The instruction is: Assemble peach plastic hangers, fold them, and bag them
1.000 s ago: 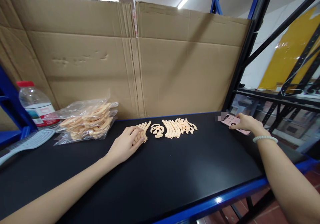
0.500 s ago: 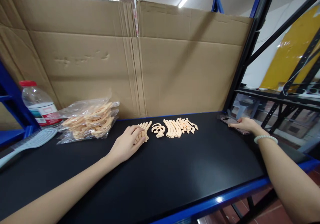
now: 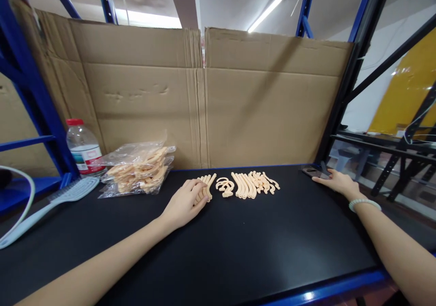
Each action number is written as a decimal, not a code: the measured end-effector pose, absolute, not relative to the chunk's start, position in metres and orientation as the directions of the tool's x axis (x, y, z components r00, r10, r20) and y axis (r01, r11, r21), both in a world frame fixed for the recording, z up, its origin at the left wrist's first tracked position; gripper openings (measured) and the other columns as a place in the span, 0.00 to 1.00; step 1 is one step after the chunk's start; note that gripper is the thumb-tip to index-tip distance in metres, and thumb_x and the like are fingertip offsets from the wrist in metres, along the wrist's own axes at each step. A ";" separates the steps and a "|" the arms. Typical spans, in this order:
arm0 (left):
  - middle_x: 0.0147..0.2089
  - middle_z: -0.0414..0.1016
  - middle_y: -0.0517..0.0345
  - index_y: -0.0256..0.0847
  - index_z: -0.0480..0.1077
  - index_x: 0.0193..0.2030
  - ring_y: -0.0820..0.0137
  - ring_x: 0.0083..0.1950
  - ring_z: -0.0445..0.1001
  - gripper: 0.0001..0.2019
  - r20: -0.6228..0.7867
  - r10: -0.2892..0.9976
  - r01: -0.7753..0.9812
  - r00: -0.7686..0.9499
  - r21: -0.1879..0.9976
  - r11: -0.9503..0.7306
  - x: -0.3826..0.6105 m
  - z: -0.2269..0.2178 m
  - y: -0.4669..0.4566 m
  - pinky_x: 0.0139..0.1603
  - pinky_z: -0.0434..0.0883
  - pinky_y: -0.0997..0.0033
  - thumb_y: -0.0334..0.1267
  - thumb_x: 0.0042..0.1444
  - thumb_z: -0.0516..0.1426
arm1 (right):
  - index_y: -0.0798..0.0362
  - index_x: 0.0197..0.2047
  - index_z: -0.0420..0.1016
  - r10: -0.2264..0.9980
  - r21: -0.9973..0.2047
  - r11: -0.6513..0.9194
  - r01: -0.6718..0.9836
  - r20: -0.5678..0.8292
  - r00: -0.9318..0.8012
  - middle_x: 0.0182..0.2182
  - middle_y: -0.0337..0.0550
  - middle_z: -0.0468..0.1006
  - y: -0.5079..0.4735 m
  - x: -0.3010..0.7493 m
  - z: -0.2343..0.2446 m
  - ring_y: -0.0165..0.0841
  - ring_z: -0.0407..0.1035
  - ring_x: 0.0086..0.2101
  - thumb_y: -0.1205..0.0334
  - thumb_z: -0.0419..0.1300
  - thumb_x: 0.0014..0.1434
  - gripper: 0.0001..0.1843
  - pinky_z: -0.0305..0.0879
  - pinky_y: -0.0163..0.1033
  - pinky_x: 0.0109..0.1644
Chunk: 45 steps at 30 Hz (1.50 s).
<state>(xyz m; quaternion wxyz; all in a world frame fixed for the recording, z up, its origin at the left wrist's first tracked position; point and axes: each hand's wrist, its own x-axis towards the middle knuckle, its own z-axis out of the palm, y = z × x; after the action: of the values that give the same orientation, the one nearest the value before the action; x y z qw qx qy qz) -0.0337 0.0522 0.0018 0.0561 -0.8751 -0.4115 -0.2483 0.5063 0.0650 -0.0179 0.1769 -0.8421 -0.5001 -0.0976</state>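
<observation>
1. The phone, at the middle right of the frame, has changed: it glowed pink a second ago, and now it looks dark.
2. The right hand is at the phone, fingers over its near part. Its grip is partly bent; I cannot tell if it pinches the phone.
3. The whole view has tipped, so the tabletop sits lower in the frame.
4. The left hand, just below the middle, has stayed on the first row of pale bendy sticks. Its grip is loose and curled; I cannot tell if it holds any.
5. To the right lie the curvy bits, the second row and the small heap. They look the same as before, so I think the sorting of the sticks has not moved on.
</observation>
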 end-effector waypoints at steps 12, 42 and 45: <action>0.58 0.67 0.50 0.43 0.65 0.53 0.61 0.62 0.63 0.13 0.432 0.577 0.597 0.694 0.103 -0.795 -0.037 -0.003 0.056 0.60 0.65 0.57 0.38 0.65 0.47 | 0.51 0.64 0.59 0.719 -0.081 0.640 0.764 0.414 -0.558 0.64 0.50 0.59 0.074 0.331 -0.011 0.45 0.50 0.64 0.45 0.48 0.64 0.30 0.51 0.54 0.65; 0.52 0.74 0.55 0.44 0.72 0.46 0.63 0.56 0.70 0.09 0.439 0.640 0.599 0.631 0.248 -0.761 -0.039 -0.013 0.076 0.58 0.65 0.62 0.37 0.60 0.55 | 0.65 0.66 0.55 0.731 -0.167 0.677 0.717 0.272 -0.626 0.65 0.58 0.52 0.094 0.244 -0.024 0.45 0.44 0.65 0.46 0.37 0.67 0.35 0.43 0.53 0.68; 0.49 0.75 0.54 0.43 0.72 0.44 0.63 0.53 0.71 0.08 0.440 0.649 0.616 0.620 0.240 -0.751 -0.036 -0.012 0.090 0.57 0.66 0.61 0.36 0.60 0.55 | 0.63 0.65 0.57 0.723 -0.174 0.683 0.709 0.292 -0.626 0.65 0.57 0.54 0.113 0.246 -0.023 0.44 0.46 0.65 0.46 0.38 0.67 0.35 0.44 0.52 0.68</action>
<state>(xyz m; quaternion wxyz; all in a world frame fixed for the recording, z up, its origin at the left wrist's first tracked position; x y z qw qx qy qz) -0.0362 0.0901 -0.0117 -0.0328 -0.8995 -0.3515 -0.2574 0.2464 0.1133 -0.0227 0.1713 -0.3973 -0.9013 0.0210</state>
